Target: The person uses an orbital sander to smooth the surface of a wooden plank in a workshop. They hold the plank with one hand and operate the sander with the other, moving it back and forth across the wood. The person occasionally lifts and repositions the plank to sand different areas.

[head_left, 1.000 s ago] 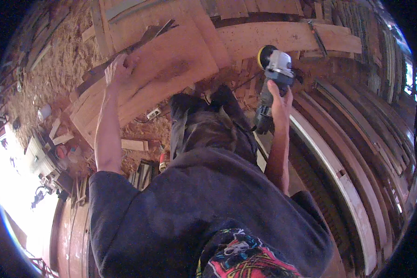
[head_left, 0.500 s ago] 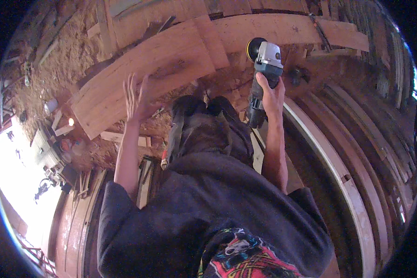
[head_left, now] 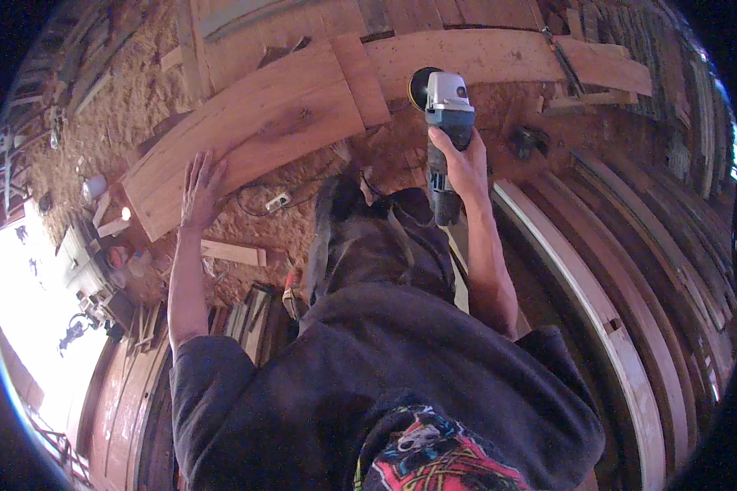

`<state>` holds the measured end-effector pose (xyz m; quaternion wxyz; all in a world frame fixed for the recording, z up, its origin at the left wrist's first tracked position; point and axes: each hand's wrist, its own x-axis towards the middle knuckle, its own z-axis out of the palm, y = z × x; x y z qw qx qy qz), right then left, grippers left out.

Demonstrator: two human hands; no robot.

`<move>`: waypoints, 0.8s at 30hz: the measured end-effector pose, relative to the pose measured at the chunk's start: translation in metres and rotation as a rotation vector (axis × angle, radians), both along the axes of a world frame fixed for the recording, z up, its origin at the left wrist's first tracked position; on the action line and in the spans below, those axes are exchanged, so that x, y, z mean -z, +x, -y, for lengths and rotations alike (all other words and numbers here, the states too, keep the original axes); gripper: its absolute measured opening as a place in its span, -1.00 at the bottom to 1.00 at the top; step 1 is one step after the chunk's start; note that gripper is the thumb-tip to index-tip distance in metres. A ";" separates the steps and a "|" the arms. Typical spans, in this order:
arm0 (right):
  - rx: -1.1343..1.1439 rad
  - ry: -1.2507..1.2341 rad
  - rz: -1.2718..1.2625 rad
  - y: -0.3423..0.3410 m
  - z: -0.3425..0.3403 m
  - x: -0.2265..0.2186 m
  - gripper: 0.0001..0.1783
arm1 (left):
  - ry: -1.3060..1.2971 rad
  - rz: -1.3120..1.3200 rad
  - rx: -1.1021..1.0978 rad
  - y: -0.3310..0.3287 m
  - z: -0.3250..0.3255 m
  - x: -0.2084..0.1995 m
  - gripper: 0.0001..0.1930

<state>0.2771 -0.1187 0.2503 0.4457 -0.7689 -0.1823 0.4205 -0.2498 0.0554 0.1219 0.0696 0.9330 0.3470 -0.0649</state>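
My right hand (head_left: 465,164) is closed round the body of an angle grinder (head_left: 450,114), held up in front of me. The tool has a silver head, a dark blue-black body and a round disc with a yellow edge on its left side. My left hand (head_left: 202,192), fingers stretched out, is over the near left part of a wide reddish wooden board (head_left: 270,114). Whether the palm touches the board I cannot tell. A darker patch marks the board's middle, and a second plank (head_left: 467,61) runs on from it to the right.
Sawdust and shavings cover the ground. A white power strip (head_left: 278,201) with a dark cord lies between the board and my legs. Long timbers (head_left: 565,245) are stacked on the right. A clamp-like bar (head_left: 563,61) crosses the far plank. At the left lies a white container (head_left: 94,186).
My left hand has moved left and down towards the board's near left edge. The right hand has shifted slightly left with the grinder. The power strip shows more fully.
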 end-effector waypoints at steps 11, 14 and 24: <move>-0.228 -0.031 0.222 -0.013 -0.081 0.035 -0.35 | 0.182 0.177 -0.978 0.163 -0.054 0.043 -0.02; -0.242 -0.024 0.280 -0.015 -0.100 0.051 -0.37 | 0.206 0.174 -0.985 0.174 -0.048 0.043 -0.02; -0.333 -0.088 0.263 -0.038 -0.143 0.047 -0.45 | 0.193 0.186 -1.004 0.172 -0.051 0.040 -0.03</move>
